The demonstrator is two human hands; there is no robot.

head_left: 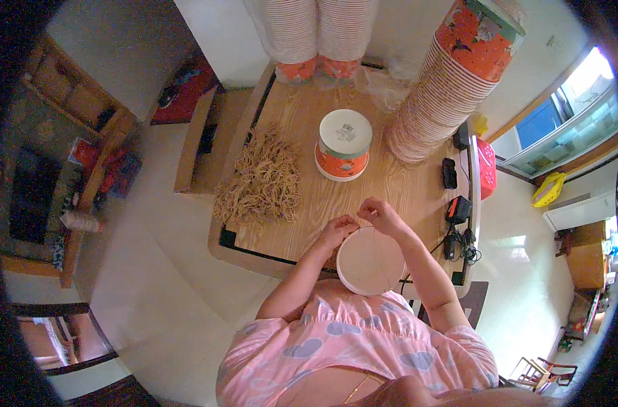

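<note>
A round, pale paper bucket [370, 262] rests against my front at the near table edge, its white round face turned up toward me. A thin line, perhaps a cord, crosses that face. My left hand [338, 232] is closed at the far left of its rim, fingertips pinched together. Just beyond the rim my right hand [382, 216] also pinches. Whatever lies between the fingers is too small to make out. Farther off, an orange-and-green paper bucket [342, 161] stands upside down, base up. To its left lies a tangled heap of tan cords [263, 178].
A tall leaning stack of nested paper buckets [444, 95] occupies the table's right rear. Two plastic-wrapped stacks [292, 30] stand at the back. Black adapters with cables [458, 209] line the right edge. A cardboard box [217, 136] sits left of the wooden table [268, 241].
</note>
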